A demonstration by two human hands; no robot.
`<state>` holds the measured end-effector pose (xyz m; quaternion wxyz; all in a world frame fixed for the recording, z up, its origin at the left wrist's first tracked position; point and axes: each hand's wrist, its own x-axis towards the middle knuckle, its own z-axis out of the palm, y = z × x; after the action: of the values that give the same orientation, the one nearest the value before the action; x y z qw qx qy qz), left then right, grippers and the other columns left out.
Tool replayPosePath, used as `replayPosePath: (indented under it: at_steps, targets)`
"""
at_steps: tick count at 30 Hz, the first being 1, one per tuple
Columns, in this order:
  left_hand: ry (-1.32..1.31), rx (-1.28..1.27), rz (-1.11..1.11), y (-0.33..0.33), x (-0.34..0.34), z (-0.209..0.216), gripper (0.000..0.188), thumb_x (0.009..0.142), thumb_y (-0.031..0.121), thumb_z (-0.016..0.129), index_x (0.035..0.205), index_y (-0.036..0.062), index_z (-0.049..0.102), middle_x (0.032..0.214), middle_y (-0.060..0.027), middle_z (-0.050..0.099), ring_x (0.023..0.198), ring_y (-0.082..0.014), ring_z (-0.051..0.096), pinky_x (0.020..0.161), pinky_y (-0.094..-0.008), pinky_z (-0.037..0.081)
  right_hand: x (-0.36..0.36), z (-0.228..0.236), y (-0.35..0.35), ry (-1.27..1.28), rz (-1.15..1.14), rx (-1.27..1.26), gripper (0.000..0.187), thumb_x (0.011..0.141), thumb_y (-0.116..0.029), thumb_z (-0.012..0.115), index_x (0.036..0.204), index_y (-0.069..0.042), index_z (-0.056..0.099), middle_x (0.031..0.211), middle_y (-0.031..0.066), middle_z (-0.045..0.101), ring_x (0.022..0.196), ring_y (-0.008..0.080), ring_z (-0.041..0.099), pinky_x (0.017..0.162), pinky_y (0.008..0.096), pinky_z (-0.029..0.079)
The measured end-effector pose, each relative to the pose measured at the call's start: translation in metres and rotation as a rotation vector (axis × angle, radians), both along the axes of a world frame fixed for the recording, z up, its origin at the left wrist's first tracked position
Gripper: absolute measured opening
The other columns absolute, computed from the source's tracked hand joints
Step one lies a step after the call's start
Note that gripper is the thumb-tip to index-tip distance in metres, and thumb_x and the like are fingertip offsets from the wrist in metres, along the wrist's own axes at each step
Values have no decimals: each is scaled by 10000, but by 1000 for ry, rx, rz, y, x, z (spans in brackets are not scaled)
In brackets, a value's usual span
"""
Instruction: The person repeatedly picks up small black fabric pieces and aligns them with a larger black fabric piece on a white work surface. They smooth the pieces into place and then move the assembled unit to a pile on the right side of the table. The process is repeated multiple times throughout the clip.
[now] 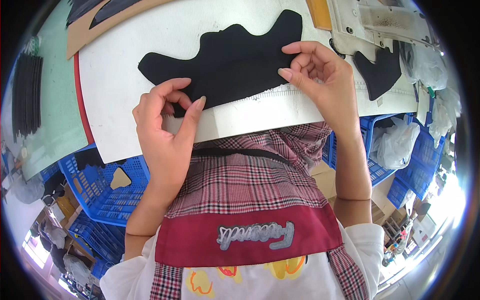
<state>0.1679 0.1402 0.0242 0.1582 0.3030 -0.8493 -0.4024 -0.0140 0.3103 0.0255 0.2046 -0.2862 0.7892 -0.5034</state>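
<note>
A black fabric piece [235, 65] with a wavy far edge and a straighter near edge lies flat on the white work surface [115, 110]. My left hand [167, 120] is at its near left corner; thumb and forefinger are spread apart over the fabric, the other fingers curled. At the right end, my right hand [322, 75] touches the fabric with thumb and forefinger tips set apart, its remaining fingers bent. Part of each end of the piece is hidden by my fingers. A ruler scale [270, 94] runs along the near edge.
Machine parts [375, 22] stand at the far right, beside a smaller black cut piece [377, 72]. Stacked black strips [27, 95] lie on the green surface [60, 120] at left. Blue baskets [107, 200] flank me below the table; a plastic bag [397, 145] hangs right.
</note>
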Motion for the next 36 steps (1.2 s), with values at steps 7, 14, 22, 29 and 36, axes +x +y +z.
replayPosePath:
  at_steps: [7, 14, 22, 29, 36]
  targets:
    - [8, 27, 23, 0, 0, -2, 310, 812, 139, 764, 1100, 105, 655, 800, 26, 585, 853, -159, 391, 830, -306, 343, 0, 1, -3, -2, 10, 9, 254, 788, -16, 756, 1030, -13, 679, 686, -56, 565, 603, 5, 444, 554, 167, 367]
    - [8, 48, 40, 2, -1, -1, 318, 812, 142, 769, 1106, 102, 653, 811, 25, 587, 858, -157, 394, 821, -304, 351, -1, 3, -3, 11, 19, 15, 232, 790, -13, 753, 1008, -4, 675, 679, -46, 559, 602, 8, 455, 552, 168, 380]
    - [21, 60, 36, 1, 0, -3, 327, 813, 143, 772, 1114, 93, 652, 812, 22, 590, 871, -158, 396, 824, -302, 352, 0, 4, -4, 29, 20, 14, 226, 785, -7, 752, 996, 0, 673, 675, -37, 556, 596, 14, 463, 547, 176, 389]
    - [14, 38, 24, 1, 1, -4, 326, 819, 139, 768, 1118, 91, 648, 819, 18, 591, 865, -158, 392, 821, -303, 346, 1, 4, -5, 55, 15, 38, 214, 775, -14, 758, 973, -7, 678, 667, -26, 570, 590, 23, 478, 545, 184, 404]
    - [31, 36, 33, 2, 1, -5, 336, 820, 128, 763, 1129, 87, 638, 881, 2, 585, 864, -161, 400, 819, -304, 347, 2, 6, -7, 97, 10, 93, 198, 768, -30, 756, 944, -10, 667, 655, -11, 580, 573, 44, 494, 542, 199, 414]
